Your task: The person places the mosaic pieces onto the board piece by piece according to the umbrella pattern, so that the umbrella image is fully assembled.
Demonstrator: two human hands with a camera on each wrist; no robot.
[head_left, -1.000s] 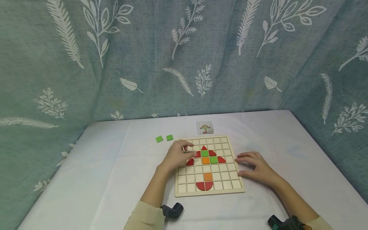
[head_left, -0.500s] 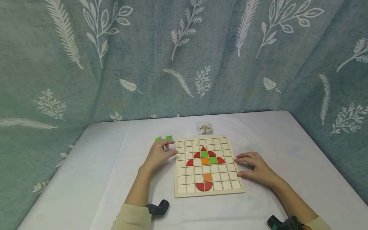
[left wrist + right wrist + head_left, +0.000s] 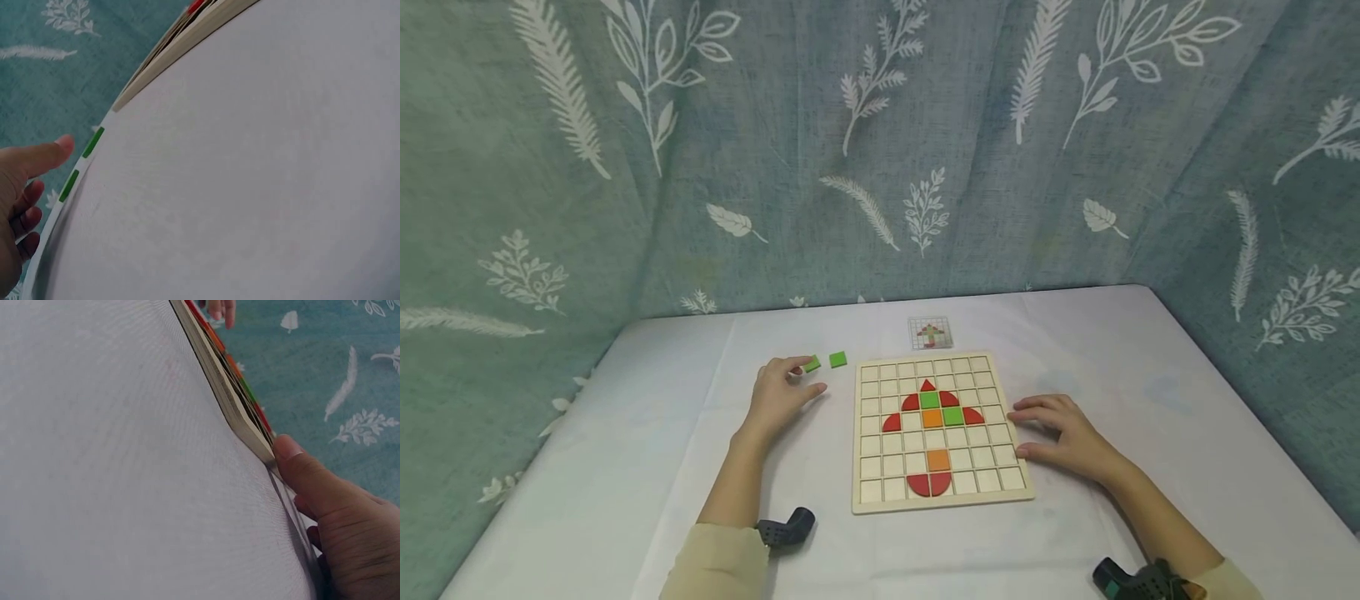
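Observation:
My left hand (image 3: 773,398) is just left of a green square tile (image 3: 812,363), with the fingertips at it and the thumb apart from it. Beside that lies a second green tile (image 3: 838,359); both appear edge-on in the left wrist view. The wooden grid board (image 3: 951,504) carries a red triangle (image 3: 927,386), several red quarter-round pieces (image 3: 973,416), green squares (image 3: 929,400) and orange squares (image 3: 937,460). With fingers loosely bent, my right hand (image 3: 1063,433) rests at the board's right edge, its thumb touching the rim in the right wrist view.
A small pattern card (image 3: 930,332) lies behind the board, showing a similar coloured figure on a grid. White cloth (image 3: 647,467) covers the table. A teal leaf-print curtain (image 3: 790,167) stands behind it.
My left hand has left the red pieces on the board and moved left to the loose green tiles. The right hand has stayed at the board's edge.

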